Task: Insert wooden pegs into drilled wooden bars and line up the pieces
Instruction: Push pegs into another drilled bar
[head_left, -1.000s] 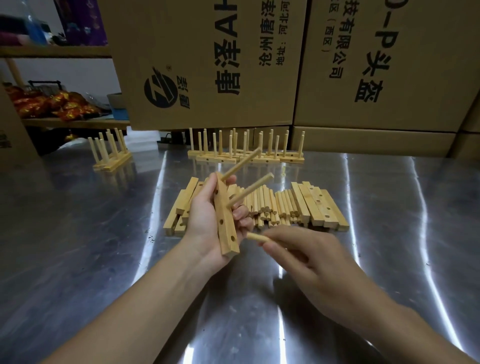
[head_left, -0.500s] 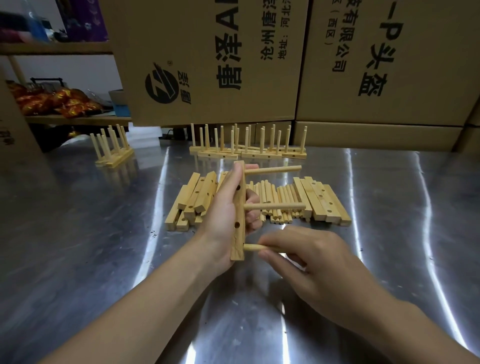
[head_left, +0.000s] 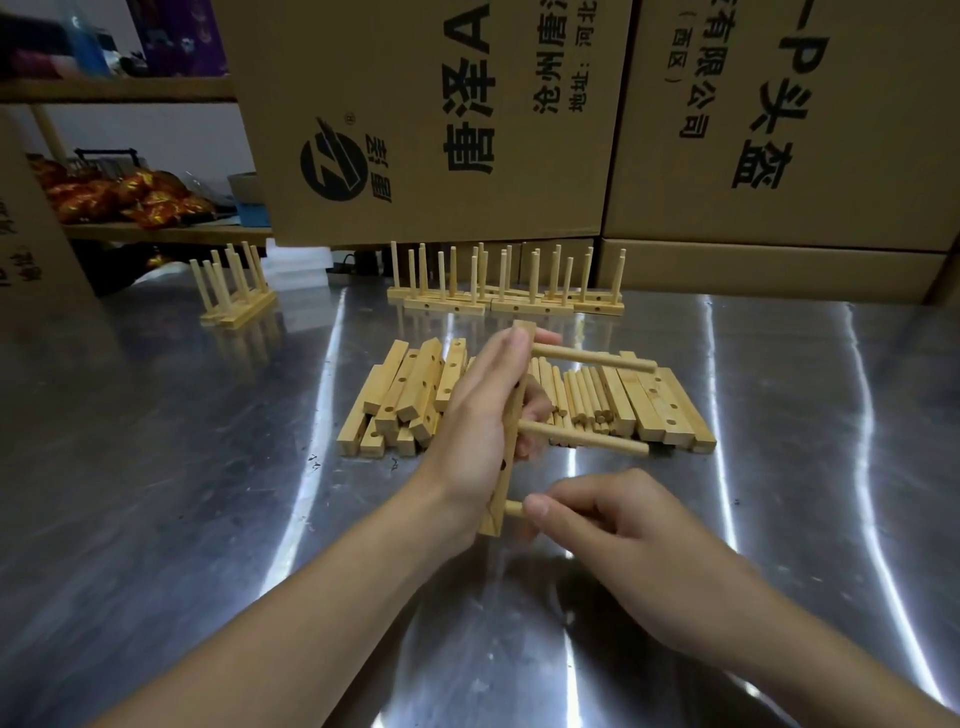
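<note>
My left hand (head_left: 480, 421) grips a drilled wooden bar (head_left: 501, 486) held nearly upright above the steel table. Two pegs stick out of it to the right, an upper peg (head_left: 592, 358) and a middle peg (head_left: 587, 439). My right hand (head_left: 613, 525) pinches a third peg (head_left: 514, 508), whose end sits in the bar's lowest hole; most of that peg is hidden by my fingers. Behind my hands lie a heap of loose bars (head_left: 400, 405), a pile of loose pegs (head_left: 584, 397) and more bars (head_left: 660, 405).
Finished bars with upright pegs stand in a row (head_left: 504, 301) at the table's back, and another group (head_left: 236, 304) stands at back left. Large cardboard boxes (head_left: 467, 114) wall off the back. The steel table (head_left: 182, 467) stretches around my arms.
My left hand turned the bar from tilted to nearly upright, so the pegs point right. My right hand brought the third peg to the lowest hole and pushed its end in.
</note>
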